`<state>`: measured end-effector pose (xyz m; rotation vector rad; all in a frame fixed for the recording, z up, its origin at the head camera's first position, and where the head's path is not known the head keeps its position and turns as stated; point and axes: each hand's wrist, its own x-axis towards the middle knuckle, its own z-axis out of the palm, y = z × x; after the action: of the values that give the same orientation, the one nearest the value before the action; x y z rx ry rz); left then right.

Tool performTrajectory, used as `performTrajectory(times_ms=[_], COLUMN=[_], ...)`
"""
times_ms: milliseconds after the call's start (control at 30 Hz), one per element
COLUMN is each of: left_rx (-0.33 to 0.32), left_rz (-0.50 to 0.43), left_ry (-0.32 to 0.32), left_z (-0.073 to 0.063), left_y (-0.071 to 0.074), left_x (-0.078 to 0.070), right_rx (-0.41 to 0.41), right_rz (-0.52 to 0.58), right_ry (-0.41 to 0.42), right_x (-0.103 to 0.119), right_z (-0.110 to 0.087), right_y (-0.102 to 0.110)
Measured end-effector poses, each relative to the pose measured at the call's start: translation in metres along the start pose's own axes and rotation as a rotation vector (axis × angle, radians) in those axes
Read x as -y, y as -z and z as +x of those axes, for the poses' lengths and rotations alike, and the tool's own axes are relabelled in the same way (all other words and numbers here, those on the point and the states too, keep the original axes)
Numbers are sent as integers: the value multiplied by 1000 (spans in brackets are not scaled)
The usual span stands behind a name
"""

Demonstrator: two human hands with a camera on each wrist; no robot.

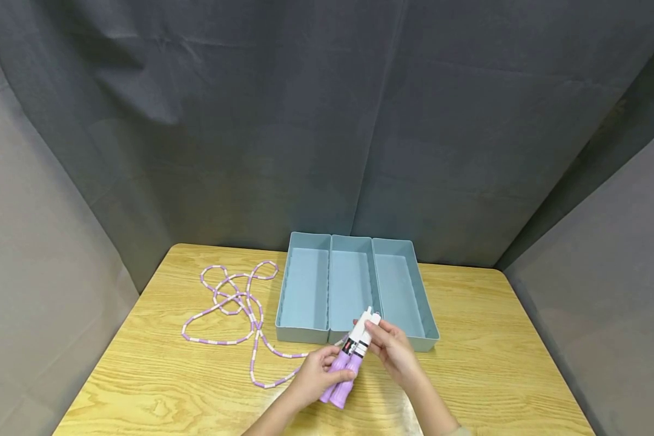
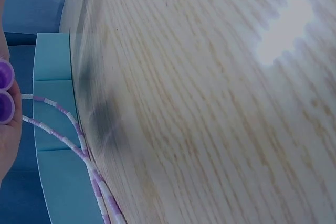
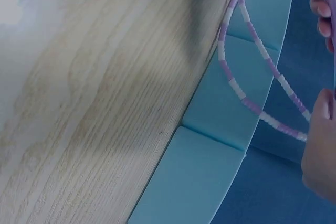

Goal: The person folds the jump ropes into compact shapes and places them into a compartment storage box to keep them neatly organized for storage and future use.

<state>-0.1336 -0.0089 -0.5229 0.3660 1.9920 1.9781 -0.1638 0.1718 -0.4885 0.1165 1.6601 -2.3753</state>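
Note:
Two jump rope handles (image 1: pixel 350 362), purple at the lower ends and white at the tops with a black label, lie side by side between both hands. My left hand (image 1: pixel 323 376) grips their purple part, thumb across the front. Near the white tops, my right hand (image 1: pixel 393 351) pinches the handles. The beaded purple-and-white rope (image 1: pixel 246 294) lies in loose loops on the table to the left. In the left wrist view the round purple handle ends (image 2: pixel 5 90) show at the left edge. Two rope strands (image 3: pixel 252 106) hang before the trays in the right wrist view.
Three blue-grey trays (image 1: pixel 303 334) stand side by side at the back middle of the wooden table (image 1: pixel 485 363), just beyond the hands. A dark curtain (image 1: pixel 283 133) hangs behind the table, with grey panels (image 1: pixel 49 254) at the sides.

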Motion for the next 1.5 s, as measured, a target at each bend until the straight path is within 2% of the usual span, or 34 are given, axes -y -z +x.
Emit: performTrajectory(times_ms=[167,300,433,533,733,800,900,1033,1233,1500], left_rx=[45,90,129,151,184,197,233,326,450,528], left_rz=[4,-1,0,-9,-37,-63,-152,-282,-400,-517], left_ry=[1,9,7,18,31,26,32,46,41,62], left_z=[-7,-8,-7,-6,4,5,4,3,4,2], left_y=[3,6,8,9,11,11,12,15,21,28], left_x=[-19,-22,-19,-18,7,12,14,18,22,22], right_rx=[95,173,228,232,219,204,182,173,192,192], right_rz=[69,117,143,147,153,155,172,200,225,266], right_ry=[-59,-59,-48,-50,-61,-60,-53,-42,-26,-7], right_x=[5,4,2,1,2,2,3,3,3,1], right_z=[4,7,9,9,10,9,9,9,8,9], right_y=[5,8,7,5,3,3,2,2,2,0])
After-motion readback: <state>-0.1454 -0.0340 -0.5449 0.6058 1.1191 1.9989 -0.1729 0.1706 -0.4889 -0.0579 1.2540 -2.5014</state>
